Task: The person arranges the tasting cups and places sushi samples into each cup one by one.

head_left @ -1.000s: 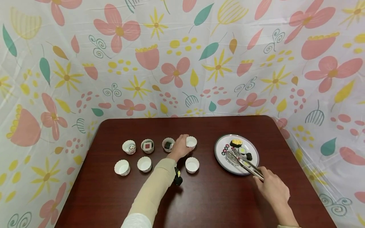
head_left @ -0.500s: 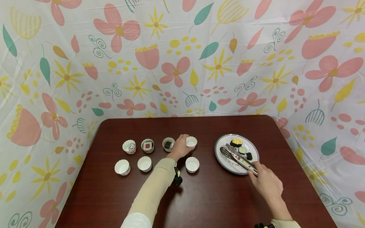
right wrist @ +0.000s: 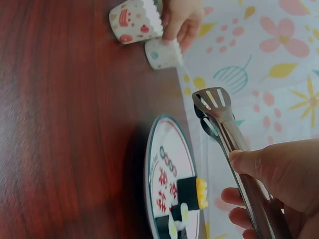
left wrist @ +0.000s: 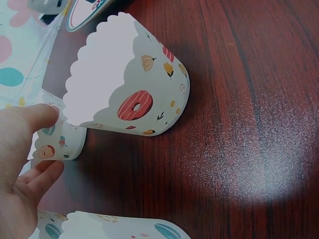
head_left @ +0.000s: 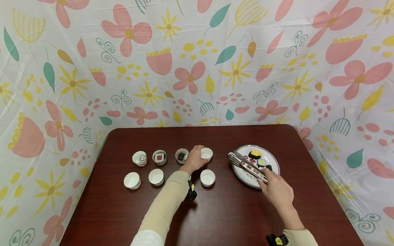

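Observation:
My left hand [head_left: 194, 159] pinches the rim of a white paper baking cup [left wrist: 64, 139] at the right end of the back row. In the left wrist view, the thumb is over its rim and the fingers are behind. My right hand [head_left: 278, 192] grips metal slotted tongs [right wrist: 232, 133] by the handles. Their heads hang over the left rim of the round plate [head_left: 243, 180]. In the right wrist view a dark shape shows behind the front head; I cannot tell whether it is food. On the plate lie a yellow-topped sushi [head_left: 255, 154], a small roll [head_left: 261, 162] and a dark piece, partly hidden.
More baking cups stand in two rows at left. Back-row cups hold a white swirled piece [head_left: 142, 159], a red-centred square [head_left: 159, 157] and a dark piece [head_left: 181, 156]. Front cups include one at right [head_left: 207, 178]. The left sleeve [head_left: 167, 200] crosses the front row. Patterned cloth [head_left: 191, 78] backs the table.
My right hand has moved left with the tongs, whose heads have swung from the plate's middle to its left rim. The left hand has stayed on the baking cup.

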{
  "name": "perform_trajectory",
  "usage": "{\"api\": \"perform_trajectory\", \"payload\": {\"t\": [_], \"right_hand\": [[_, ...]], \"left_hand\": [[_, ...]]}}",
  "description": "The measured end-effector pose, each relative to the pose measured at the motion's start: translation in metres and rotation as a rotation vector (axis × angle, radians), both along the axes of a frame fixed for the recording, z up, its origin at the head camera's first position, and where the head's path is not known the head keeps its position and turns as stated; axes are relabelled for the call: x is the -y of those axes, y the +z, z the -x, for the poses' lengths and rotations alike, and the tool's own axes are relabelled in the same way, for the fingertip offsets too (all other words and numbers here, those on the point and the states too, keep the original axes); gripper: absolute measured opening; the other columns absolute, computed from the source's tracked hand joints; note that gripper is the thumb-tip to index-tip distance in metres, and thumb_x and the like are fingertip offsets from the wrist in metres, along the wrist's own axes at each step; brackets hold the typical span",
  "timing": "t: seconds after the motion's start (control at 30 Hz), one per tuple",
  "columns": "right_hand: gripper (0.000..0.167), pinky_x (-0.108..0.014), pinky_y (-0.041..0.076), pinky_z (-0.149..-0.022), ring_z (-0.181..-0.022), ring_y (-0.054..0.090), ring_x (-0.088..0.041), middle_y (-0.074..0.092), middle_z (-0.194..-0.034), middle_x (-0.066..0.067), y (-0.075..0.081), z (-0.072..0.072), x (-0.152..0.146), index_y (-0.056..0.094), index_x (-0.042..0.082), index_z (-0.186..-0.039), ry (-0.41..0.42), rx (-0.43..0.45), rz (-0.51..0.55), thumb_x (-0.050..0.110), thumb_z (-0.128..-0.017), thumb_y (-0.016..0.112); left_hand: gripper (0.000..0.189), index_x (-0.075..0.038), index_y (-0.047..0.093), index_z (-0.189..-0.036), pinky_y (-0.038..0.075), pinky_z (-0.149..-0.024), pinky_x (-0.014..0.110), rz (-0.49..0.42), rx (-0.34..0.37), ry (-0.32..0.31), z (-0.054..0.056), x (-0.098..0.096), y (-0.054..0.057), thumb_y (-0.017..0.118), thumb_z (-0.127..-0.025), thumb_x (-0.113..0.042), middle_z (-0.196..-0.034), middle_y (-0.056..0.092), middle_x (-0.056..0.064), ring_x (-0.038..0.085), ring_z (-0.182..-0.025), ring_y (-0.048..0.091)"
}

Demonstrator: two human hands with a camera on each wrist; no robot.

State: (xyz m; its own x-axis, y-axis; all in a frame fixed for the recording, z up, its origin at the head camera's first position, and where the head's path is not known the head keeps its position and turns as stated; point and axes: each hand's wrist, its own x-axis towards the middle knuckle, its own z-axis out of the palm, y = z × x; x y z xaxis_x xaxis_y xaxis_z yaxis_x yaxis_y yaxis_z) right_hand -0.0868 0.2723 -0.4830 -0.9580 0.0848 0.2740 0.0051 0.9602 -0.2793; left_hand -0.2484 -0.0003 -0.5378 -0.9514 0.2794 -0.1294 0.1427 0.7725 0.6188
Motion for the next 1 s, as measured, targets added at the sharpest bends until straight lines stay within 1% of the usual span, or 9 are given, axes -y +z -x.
{"api": "perform_trajectory", "payload": {"t": [0.13,0.2,0.4,0.5,0.63,0.77,0.87,1.0], "right_hand": [[0.037,-0.045,0.040,-0.044,-0.068,0.060,-0.036,0.065,-0.087,-0.016,0.001,0.008,0.008,0.060,0.009,-0.108,0.035,-0.029,-0.006,0.021,-0.076,0.072],[0.036,-0.045,0.040,-0.044,-0.068,0.061,-0.036,0.066,-0.088,-0.016,0.002,0.011,0.013,0.060,0.009,-0.107,0.052,-0.052,-0.009,0.020,-0.075,0.073],[0.033,-0.046,0.043,-0.050,-0.072,0.062,-0.035,0.067,-0.088,-0.013,0.005,0.022,0.028,0.061,0.010,-0.103,0.081,-0.076,-0.008,0.018,-0.073,0.074],[0.031,-0.046,0.044,-0.051,-0.071,0.062,-0.034,0.066,-0.086,-0.011,0.005,0.026,0.036,0.062,0.010,-0.101,0.092,-0.069,-0.007,0.018,-0.074,0.074],[0.031,-0.044,0.043,-0.049,-0.069,0.062,-0.033,0.066,-0.084,-0.009,0.005,0.032,0.044,0.062,0.013,-0.102,0.093,-0.041,-0.008,0.021,-0.074,0.074],[0.031,-0.042,0.040,-0.045,-0.067,0.062,-0.031,0.066,-0.080,-0.008,0.001,0.037,0.050,0.062,0.016,-0.101,0.093,-0.027,-0.017,0.024,-0.074,0.074],[0.031,-0.042,0.040,-0.043,-0.067,0.062,-0.031,0.066,-0.081,-0.007,-0.001,0.039,0.053,0.062,0.017,-0.101,0.090,-0.023,-0.015,0.026,-0.075,0.074],[0.032,-0.043,0.042,-0.047,-0.069,0.063,-0.031,0.066,-0.084,-0.008,-0.002,0.042,0.056,0.061,0.015,-0.102,0.097,-0.013,-0.004,0.027,-0.075,0.074]], "left_hand": [[0.060,-0.014,0.041,-0.134,0.046,-0.088,0.039,-0.008,0.009,0.002,0.000,0.000,0.000,0.069,-0.082,-0.026,-0.133,0.045,0.007,0.025,-0.115,0.051],[0.060,-0.014,0.041,-0.134,0.046,-0.088,0.039,-0.011,0.011,0.003,-0.001,0.000,0.000,0.069,-0.082,-0.025,-0.133,0.045,0.007,0.025,-0.114,0.051],[0.059,-0.014,0.042,-0.134,0.046,-0.088,0.038,-0.018,-0.001,-0.001,-0.001,0.001,0.001,0.069,-0.082,-0.024,-0.132,0.045,0.006,0.025,-0.113,0.052],[0.058,-0.014,0.043,-0.133,0.046,-0.087,0.038,-0.027,-0.003,-0.002,-0.001,0.001,0.001,0.069,-0.082,-0.023,-0.132,0.046,0.007,0.025,-0.113,0.052],[0.058,-0.014,0.043,-0.133,0.046,-0.087,0.039,-0.036,0.001,-0.002,-0.002,0.001,0.001,0.069,-0.082,-0.022,-0.132,0.045,0.007,0.025,-0.113,0.052],[0.057,-0.013,0.043,-0.132,0.046,-0.087,0.038,-0.037,-0.004,-0.005,-0.002,0.002,0.000,0.069,-0.082,-0.022,-0.132,0.045,0.007,0.025,-0.113,0.052],[0.057,-0.013,0.044,-0.132,0.046,-0.086,0.038,-0.037,-0.013,-0.009,-0.003,0.002,0.001,0.070,-0.082,-0.022,-0.132,0.046,0.007,0.025,-0.112,0.052],[0.057,-0.013,0.043,-0.132,0.046,-0.085,0.037,-0.038,-0.014,-0.012,-0.003,0.003,0.002,0.069,-0.082,-0.022,-0.131,0.046,0.007,0.024,-0.111,0.053]]}}
